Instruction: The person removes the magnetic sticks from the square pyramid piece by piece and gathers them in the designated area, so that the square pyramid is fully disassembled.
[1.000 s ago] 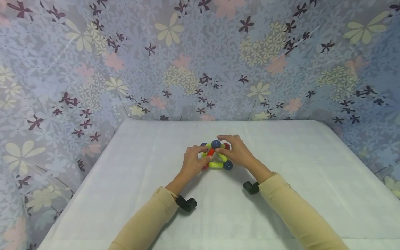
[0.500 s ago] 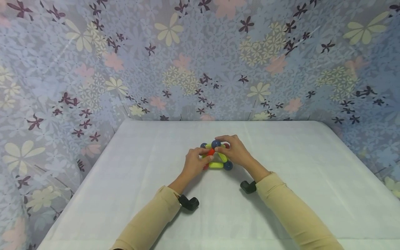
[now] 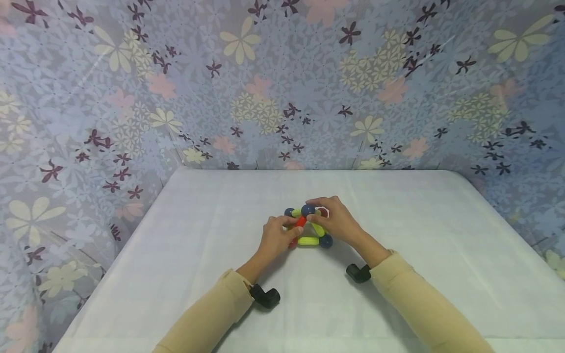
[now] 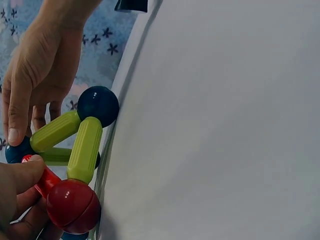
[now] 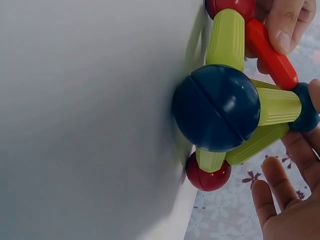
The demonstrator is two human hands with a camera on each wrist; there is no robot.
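A flowered backdrop [image 3: 282, 83] rises behind a white-covered surface [image 3: 212, 206]. Near the middle of the surface stands a toy frame [image 3: 318, 230] of balls and rods. The right hand [image 3: 339, 220] holds its top blue ball [image 3: 308, 211] between thumb and finger; the left hand [image 3: 273, 239] pinches the sloping red rod [image 5: 272, 56], which meets that ball. Lime rods [image 4: 85, 150] join the lower balls [image 5: 217, 107].

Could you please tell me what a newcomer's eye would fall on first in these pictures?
Probably the bright ball-and-rod frame near the middle of the white table, topped by a blue ball that the right hand holds. Next, the red rod, pinched by the left hand, stands out among yellow-green rods. Behind, the flowered backdrop fills the head view's upper part.
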